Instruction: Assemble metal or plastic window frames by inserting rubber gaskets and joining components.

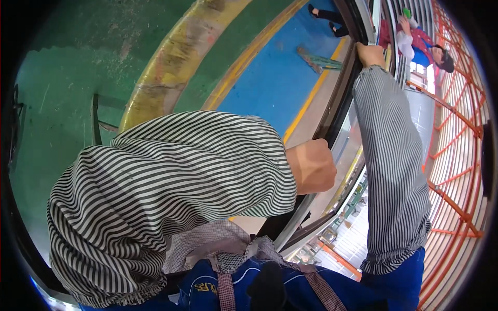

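Observation:
A long dark frame (343,101) with a pale metal edge runs slantwise from the upper right to the bottom centre, glass-like panes beside it. High up, my right hand (371,55) is closed over this frame, its fingers mostly hidden behind it. Lower down, my left hand (315,167) is closed in a fist against the frame's side. Its fingers curl out of sight, so what they hold does not show. Striped black-and-white sleeve covers wrap both forearms, the left sleeve (187,160) crossing the view from the left and the right sleeve (391,160) rising at the right.
A thick, worn yellow curved band (174,65) crosses the green floor (67,72). Beyond it lies a blue floor strip (267,75) with yellow lines, and a green metal stand (321,62). Another person (423,46) is at the upper right, near orange beams (454,106).

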### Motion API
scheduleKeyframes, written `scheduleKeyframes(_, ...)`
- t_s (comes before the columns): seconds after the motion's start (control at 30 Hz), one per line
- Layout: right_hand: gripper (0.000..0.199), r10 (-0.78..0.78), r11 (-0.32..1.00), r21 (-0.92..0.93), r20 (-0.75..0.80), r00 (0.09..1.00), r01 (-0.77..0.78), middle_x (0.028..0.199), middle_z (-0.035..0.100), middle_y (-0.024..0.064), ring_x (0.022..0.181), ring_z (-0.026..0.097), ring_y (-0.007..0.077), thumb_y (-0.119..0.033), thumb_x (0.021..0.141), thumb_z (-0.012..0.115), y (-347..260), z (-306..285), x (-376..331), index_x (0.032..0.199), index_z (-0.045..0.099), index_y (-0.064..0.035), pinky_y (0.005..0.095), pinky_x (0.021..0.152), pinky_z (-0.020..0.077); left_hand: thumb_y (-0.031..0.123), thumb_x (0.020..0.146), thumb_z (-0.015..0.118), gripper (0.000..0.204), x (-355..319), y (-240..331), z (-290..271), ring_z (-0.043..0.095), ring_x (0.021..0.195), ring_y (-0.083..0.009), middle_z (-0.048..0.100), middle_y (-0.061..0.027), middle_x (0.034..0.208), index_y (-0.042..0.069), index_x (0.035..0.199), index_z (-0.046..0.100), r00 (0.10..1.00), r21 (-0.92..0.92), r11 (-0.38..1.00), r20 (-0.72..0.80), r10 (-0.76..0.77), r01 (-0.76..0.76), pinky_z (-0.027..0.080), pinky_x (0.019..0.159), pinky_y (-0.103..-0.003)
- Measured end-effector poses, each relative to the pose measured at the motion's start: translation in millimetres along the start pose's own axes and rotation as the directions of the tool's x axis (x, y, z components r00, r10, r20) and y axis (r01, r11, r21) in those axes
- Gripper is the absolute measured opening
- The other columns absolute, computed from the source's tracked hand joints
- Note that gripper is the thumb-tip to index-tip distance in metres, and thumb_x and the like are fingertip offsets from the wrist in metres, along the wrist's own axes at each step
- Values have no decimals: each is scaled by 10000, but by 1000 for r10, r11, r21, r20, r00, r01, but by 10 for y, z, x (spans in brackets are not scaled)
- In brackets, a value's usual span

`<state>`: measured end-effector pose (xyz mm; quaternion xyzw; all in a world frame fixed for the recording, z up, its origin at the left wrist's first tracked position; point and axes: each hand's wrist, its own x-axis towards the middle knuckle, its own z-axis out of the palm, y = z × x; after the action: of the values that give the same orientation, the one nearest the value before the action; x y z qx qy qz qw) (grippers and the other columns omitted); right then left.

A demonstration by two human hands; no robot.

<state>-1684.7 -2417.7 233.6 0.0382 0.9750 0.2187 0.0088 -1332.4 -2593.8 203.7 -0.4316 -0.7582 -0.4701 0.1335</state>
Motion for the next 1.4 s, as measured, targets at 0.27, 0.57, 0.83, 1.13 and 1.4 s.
scheduleKeyframes(0.27, 592, -328, 899, -315, -24, 944, 304, 1194, 589, 302, 1132, 574, 413, -447, 876, 484, 335, 37, 436, 1223, 587, 21, 405, 1028, 406, 138, 678, 670, 64, -75, 128, 130, 661, 630, -220, 673, -36, 642, 99, 686, 720, 984, 114, 989, -140, 108, -92, 468, 571, -346)
scheduleKeyframes(0.57, 887, -4, 999, 50, 17, 1000, 3, 1319, 462, 327, 1178, 521, 462, -396, 769, 642, -176, -166, -1249, 1420, 231, 45, 481, 1008, 421, 135, 713, 661, 95, -85, 186, -7, 666, 646, -223, 690, -22, 683, 116, 755, 744, 991, 98, 988, 74, 113, -120, 493, 553, -343)
scheduleKeyframes(0.83, 919, -297, 919, 196, -224, 928, 341, 1357, 382, 344, 1252, 432, 451, -225, 763, 658, 258, -45, -2755, 1455, 135, 79, 407, 1061, 363, 185, 711, 644, 87, 6, -71, 44, 658, 680, -246, 660, -39, 682, 108, 693, 680, 972, 117, 983, -174, 160, -141, 494, 587, -379)
scheduleKeyframes(1.13, 660, -87, 616, 787, 37, 996, 24, 1461, 313, 227, 1350, 346, 303, -162, 970, 527, 410, 70, -4498, 1471, 154, 52, 359, 1116, 268, 184, 757, 627, 533, 127, -858, -567, 439, 1251, -270, 517, -133, 1287, 62, 1269, 537, 805, 284, 841, 265, -531, 461, 366, 1030, -425)
scheduleKeyframes(1.4, 626, -46, 687, 722, -66, 997, 80, 1365, 395, 294, 1237, 443, 426, -219, 975, 495, 291, 161, -4472, 1438, 207, 88, 423, 1045, 362, 65, 710, 587, 155, -310, -970, -21, 586, 834, -280, 612, -69, 862, 122, 843, 642, 911, 400, 833, -312, -269, 383, 485, 745, -414)
